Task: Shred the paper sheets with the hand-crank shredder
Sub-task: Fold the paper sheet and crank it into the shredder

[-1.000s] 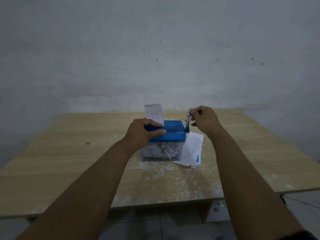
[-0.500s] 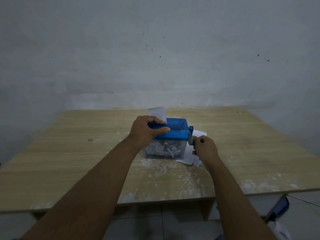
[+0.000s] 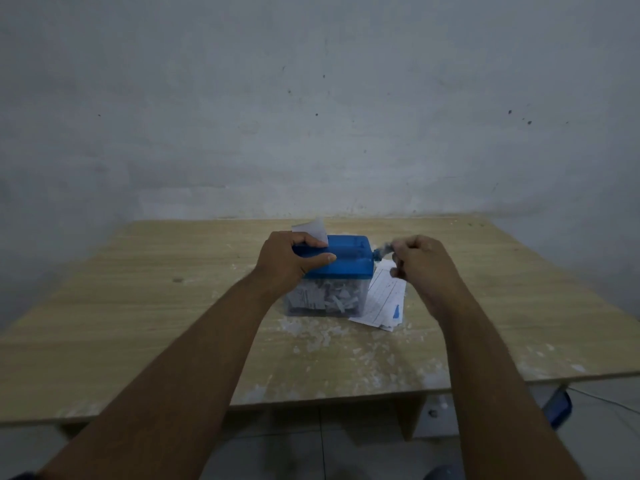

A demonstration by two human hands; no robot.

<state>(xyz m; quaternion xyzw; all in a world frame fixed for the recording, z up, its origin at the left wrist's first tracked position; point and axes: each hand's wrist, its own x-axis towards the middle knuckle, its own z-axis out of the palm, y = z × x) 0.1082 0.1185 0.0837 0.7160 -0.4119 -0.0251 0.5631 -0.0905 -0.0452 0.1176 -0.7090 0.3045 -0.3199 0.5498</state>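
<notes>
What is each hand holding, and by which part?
Left hand grips the shredder by its blue lid's left end; right hand pinches the crank handle.

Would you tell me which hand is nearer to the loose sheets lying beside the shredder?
Right. The right hand grips the crank directly above the loose sheets; the left hand rests on the shredder lid, on the far side from them.

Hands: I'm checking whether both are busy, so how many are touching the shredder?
2. The left hand presses on the blue lid beside the paper sheet; the right hand grips the blurred crank.
</notes>
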